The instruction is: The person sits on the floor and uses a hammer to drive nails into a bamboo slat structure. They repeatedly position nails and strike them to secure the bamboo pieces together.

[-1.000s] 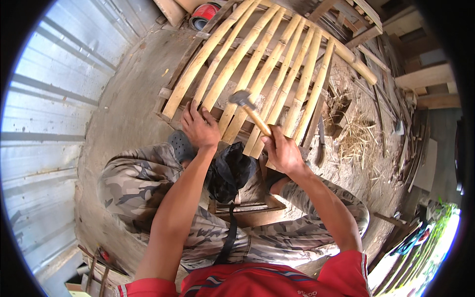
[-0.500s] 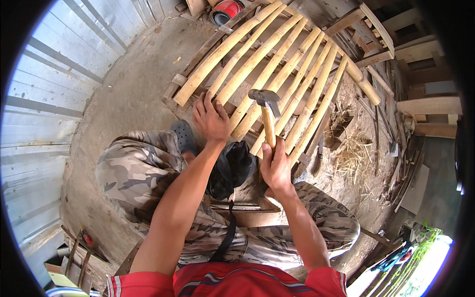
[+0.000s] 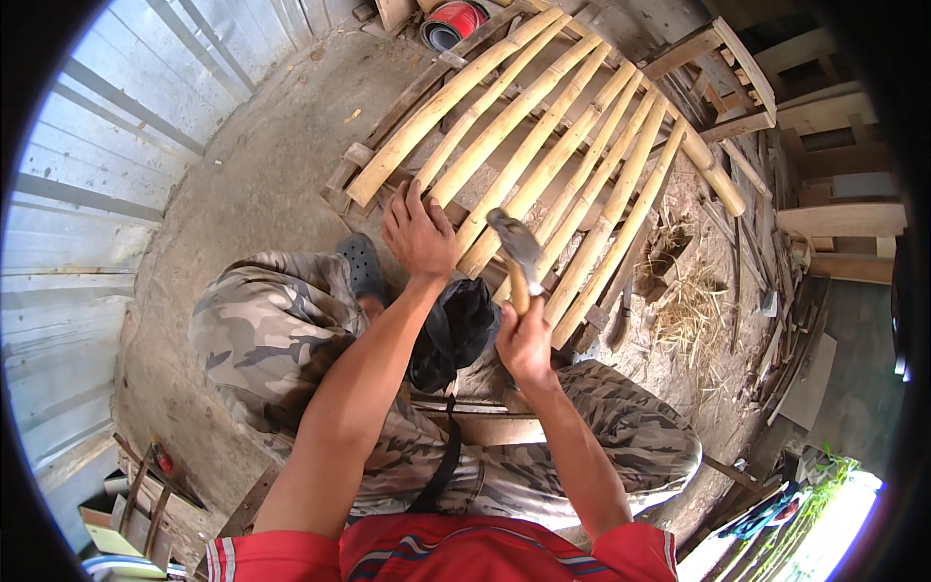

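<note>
My right hand point(image 3: 525, 341) is closed around the wooden handle of a claw hammer point(image 3: 516, 239). The metal head, slightly blurred, is tilted over the near ends of pale bamboo slats point(image 3: 529, 194). To the left, my left hand point(image 3: 419, 238) reaches to the near end of a narrow bamboo slat point(image 3: 467, 124), with thumb and fingers around that end. Whether a nail is between those fingertips cannot be made out. The slats lie side by side across wooden rails, fanning toward me. A black cloth bag point(image 3: 454, 335) hangs below my hands, between my legs.
A thicker bamboo pole point(image 3: 713, 170) crosses the slats' far right side. Wooden frames point(image 3: 722, 82) and stacked boards stand to the right, near straw point(image 3: 693, 315) on the ground. A red can point(image 3: 454, 21) lies at the back. Corrugated metal sheeting point(image 3: 87, 223) walls the left.
The hammer has swung down and to the left, its head tilting over the slats, as my right hand moved slightly lower. My left hand stays at the slat ends.
</note>
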Motion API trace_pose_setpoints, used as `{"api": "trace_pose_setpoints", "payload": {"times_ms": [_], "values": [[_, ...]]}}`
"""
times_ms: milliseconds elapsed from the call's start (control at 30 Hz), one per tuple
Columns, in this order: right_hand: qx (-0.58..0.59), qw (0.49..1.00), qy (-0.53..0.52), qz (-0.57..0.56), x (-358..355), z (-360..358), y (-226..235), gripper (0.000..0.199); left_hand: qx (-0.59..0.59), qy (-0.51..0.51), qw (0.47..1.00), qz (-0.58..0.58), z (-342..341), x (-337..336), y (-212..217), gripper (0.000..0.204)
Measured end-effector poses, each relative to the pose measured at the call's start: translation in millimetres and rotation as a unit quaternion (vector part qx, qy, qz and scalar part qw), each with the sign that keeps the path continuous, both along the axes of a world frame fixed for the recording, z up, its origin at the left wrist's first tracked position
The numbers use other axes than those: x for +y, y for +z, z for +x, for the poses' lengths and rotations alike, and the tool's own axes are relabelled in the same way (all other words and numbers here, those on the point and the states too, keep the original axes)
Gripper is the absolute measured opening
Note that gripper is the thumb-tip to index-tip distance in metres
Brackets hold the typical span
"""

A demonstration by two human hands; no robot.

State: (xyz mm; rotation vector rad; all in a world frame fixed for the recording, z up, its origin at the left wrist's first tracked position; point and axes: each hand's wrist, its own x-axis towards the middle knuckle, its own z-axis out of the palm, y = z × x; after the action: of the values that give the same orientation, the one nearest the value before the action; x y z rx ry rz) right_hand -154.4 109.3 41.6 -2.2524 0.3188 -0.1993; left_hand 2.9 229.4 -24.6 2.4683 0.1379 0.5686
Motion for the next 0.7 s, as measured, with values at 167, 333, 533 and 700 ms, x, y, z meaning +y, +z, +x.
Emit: {"api": "trace_pose_setpoints", "payload": {"times_ms": [167, 333, 533, 700], "values": [[0.067, 0.997, -0.021, -0.033, 1.1, 24.2, 9.9, 0.025, 0.0, 0.002, 1.0, 0.005, 2.5, 5.0, 2.3, 0.043], [-0.116, 0.992, -0.001, -0.043, 5.1, 2.4, 14.0, 0.027, 0.006, 0.007, 1.0, -0.007, -0.9, -1.1, -0.4, 0.044], [0.118, 0.991, -0.02, -0.053, 7.9, 15.0, 4.7, 0.028, 0.004, 0.011, 0.999, 0.031, -1.3, 4.6, -3.8, 0.045], [-0.043, 0.999, -0.026, -0.008, 12.4, 7.0, 18.0, 0.028, 0.002, 0.015, 1.0, 0.027, -0.3, 0.4, -6.6, 0.045]]}}
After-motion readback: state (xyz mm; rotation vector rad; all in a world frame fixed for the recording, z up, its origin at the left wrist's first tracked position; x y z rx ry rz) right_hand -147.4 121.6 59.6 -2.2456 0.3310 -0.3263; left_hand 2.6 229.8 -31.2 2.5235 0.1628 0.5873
